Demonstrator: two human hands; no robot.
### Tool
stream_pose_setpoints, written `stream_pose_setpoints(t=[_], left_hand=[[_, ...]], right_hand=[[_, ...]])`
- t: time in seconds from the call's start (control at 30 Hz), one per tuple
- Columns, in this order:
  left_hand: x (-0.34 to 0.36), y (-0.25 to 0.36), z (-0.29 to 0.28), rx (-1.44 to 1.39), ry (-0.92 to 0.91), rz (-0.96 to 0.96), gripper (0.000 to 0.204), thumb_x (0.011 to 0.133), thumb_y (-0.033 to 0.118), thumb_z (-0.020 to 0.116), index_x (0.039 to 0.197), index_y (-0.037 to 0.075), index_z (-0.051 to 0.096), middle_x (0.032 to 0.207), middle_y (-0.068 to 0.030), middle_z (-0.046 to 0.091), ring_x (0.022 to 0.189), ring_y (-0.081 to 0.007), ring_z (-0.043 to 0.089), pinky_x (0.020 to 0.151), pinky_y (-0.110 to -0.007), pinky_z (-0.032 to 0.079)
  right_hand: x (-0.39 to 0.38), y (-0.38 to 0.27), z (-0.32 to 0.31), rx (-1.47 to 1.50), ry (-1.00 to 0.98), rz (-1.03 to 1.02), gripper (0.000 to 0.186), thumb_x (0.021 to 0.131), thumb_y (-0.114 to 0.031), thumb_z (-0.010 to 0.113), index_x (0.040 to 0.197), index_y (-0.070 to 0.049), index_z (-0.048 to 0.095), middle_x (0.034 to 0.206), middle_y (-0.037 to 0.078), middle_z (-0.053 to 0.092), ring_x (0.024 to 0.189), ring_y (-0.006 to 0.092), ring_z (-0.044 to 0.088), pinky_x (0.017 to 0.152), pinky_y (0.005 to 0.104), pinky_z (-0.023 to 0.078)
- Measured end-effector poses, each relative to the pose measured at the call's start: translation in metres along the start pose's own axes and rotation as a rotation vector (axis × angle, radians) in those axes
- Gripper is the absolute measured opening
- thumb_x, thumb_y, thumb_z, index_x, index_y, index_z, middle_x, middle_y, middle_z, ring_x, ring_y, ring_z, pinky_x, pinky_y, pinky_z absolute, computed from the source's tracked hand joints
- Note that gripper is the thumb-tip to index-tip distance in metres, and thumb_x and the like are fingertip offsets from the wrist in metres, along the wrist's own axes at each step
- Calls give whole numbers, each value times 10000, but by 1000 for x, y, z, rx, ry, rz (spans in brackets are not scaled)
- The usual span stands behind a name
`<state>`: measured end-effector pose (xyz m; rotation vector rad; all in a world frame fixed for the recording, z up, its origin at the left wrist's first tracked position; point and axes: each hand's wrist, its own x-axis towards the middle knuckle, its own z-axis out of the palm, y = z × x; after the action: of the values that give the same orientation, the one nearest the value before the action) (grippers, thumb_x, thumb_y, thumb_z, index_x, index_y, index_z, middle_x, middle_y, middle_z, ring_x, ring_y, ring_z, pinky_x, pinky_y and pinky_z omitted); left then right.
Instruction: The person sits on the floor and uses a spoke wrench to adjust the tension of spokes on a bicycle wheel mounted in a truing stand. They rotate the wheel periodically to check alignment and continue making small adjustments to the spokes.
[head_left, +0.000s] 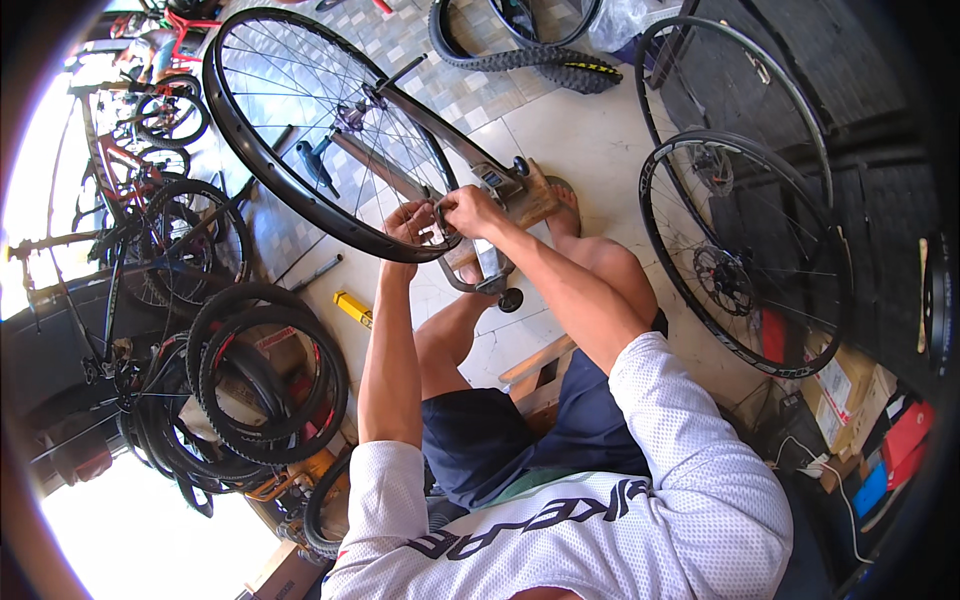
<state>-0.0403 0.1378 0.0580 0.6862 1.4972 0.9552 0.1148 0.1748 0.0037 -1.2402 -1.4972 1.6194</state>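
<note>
A bare black bicycle wheel (290,196) with thin dark spokes and a purple hub stands in a metal truing stand (440,125) ahead of me. At the near part of its rim, my left hand (408,222) is closed, its fingertips pinched together by the spoke ends. My right hand (473,212) is closed right beside it, with its thumb and fingers meeting at the same stretch of rim. Whatever small part either hand grips is hidden by the fingers. A black knob (510,300) sticks out of the stand's near end, below my right hand.
A blue-handled tool (316,166) shows beyond the rim. On the floor to the left lie a yellow box (352,308) and piled tyres (205,400), with several bicycles (110,215) behind. A knobbly tyre (575,68) lies ahead; spoked wheels (652,235) lean at the right.
</note>
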Motion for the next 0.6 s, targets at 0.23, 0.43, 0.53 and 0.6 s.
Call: stream_pose_setpoints(t=[0.23,0.43,0.53,0.6], left_hand=[[14,2,2,11,-19,-13,220,890,163,730,1054,47,638,926,-23,680,760,-109,634,622,-242,504],[18,0,3,29,-30,-13,216,909,169,706,1060,31,637,911,-36,678,742,-116,640,601,-249,522],[20,-1,-6,80,-83,-57,248,932,215,679,1072,13,648,900,-47,675,732,-122,642,598,-251,534],[20,-1,-14,101,-114,-126,279,943,250,665,1070,2,656,892,-52,673,732,-126,643,609,-253,542]], right_hand=[[6,-6,-4,-173,86,-84,279,777,-197,641,988,-50,747,902,214,708,861,362,694,784,417,550],[5,-17,-10,-280,49,-43,333,764,-242,661,995,-15,734,945,224,707,900,352,695,812,406,549],[-4,-37,-17,-273,-4,-3,295,750,-230,671,928,0,721,922,239,702,892,365,691,831,406,543],[-9,-42,-16,-240,-14,-28,268,748,-217,672,904,-3,715,908,246,699,890,373,687,838,411,540]])
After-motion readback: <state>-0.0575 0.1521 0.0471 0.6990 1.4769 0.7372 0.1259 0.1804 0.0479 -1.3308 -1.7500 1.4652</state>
